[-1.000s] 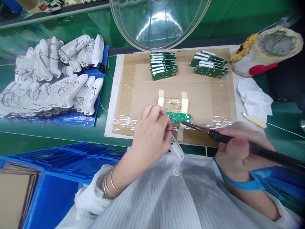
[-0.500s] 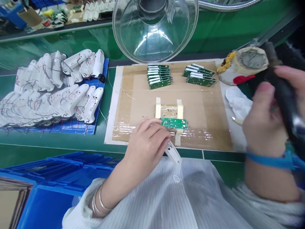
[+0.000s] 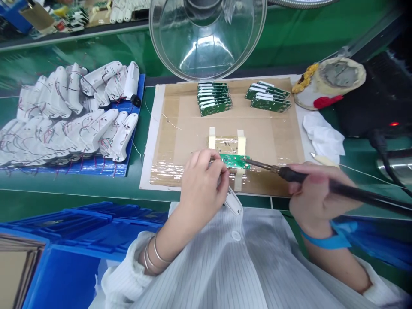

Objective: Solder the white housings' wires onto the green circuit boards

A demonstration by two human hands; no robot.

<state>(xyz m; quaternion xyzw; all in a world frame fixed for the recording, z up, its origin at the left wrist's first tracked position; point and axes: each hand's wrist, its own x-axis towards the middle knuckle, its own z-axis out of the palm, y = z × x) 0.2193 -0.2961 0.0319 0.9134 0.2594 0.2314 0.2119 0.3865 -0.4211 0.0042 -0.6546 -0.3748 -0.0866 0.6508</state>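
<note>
A small green circuit board lies on a taped cardboard work mat, held between two strips of tape. My left hand is curled beside the board's left end, pinching a thin wire; a white plastic housing pokes out under its fingers. My right hand grips a black-handled soldering iron, whose metal tip touches the board's right end.
Two stacks of green boards sit at the mat's far side under a clear dome. Many wired white housings fill a blue tray at left. A sponge holder, white cloth and blue bins surround me.
My right hand swung the soldering iron up to the sponge holder at right, then brought it back down so the tip meets the board again. My left hand stayed beside the board.
</note>
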